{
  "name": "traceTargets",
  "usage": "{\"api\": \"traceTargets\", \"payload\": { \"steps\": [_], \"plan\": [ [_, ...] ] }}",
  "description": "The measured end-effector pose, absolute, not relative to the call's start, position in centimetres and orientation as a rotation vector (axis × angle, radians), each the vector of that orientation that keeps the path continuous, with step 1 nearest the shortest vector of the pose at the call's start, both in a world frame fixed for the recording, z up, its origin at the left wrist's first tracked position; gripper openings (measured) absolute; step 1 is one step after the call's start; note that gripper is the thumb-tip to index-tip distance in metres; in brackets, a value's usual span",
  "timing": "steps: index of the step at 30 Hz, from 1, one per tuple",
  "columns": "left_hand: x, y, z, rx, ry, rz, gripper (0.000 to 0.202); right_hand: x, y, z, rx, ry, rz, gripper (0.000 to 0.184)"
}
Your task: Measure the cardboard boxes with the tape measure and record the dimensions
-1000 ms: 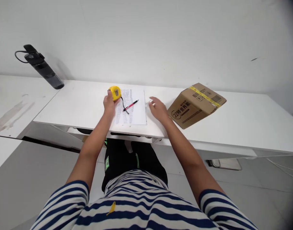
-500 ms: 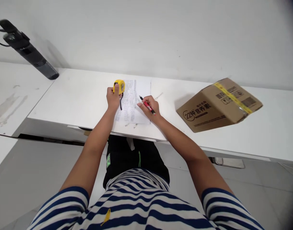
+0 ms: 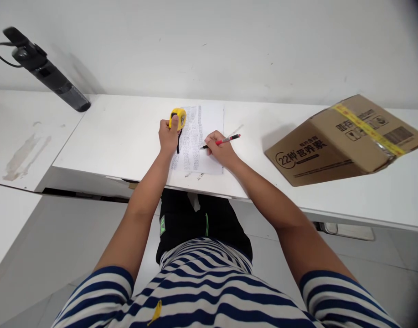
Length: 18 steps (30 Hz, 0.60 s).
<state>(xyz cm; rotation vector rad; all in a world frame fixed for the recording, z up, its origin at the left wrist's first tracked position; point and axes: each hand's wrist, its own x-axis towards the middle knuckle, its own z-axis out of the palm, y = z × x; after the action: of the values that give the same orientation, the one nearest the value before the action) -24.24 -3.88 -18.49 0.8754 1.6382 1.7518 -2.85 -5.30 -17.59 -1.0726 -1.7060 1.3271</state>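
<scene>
My left hand (image 3: pixel 169 135) is closed around a yellow tape measure (image 3: pixel 177 117) with a black wrist strap (image 3: pixel 178 142) hanging from it. It rests by the left side of a sheet of paper (image 3: pixel 211 114) covered with dense handwriting. In my right hand (image 3: pixel 221 148) is a red and black pen (image 3: pixel 225 140), gripped between fingers and thumb. The pen's tip points left and lies over the written part of the sheet; whether it touches the paper I cannot tell.
A taped cardboard box (image 3: pixel 311 150) stands on the white table (image 3: pixel 116 136) to the right. At the far left a dark cylindrical device (image 3: pixel 51 75) with a cable loop leans toward the wall (image 3: pixel 209 50). A stain (image 3: pixel 24 157) marks the left table.
The pen has swung from pointing up-left to lying nearly level, its tip now lower over the writing. My left hand keeps the tape measure. The whole view has shifted slightly.
</scene>
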Motion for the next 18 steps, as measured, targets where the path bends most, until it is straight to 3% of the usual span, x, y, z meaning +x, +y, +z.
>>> {"api": "traceTargets", "payload": {
  "steps": [6, 18],
  "plan": [
    [-24.2, -3.9, -18.7, 0.874, 1.598, 1.765, 0.044, -3.0, -5.1, -17.9, -1.119, -1.812, 1.217, 0.045],
    [-23.6, -4.4, -17.3, 0.797, 1.55, 1.797, 0.042, -3.3, -5.5, -17.9, -1.138, -1.82, 1.17, 0.038]
  ]
}}
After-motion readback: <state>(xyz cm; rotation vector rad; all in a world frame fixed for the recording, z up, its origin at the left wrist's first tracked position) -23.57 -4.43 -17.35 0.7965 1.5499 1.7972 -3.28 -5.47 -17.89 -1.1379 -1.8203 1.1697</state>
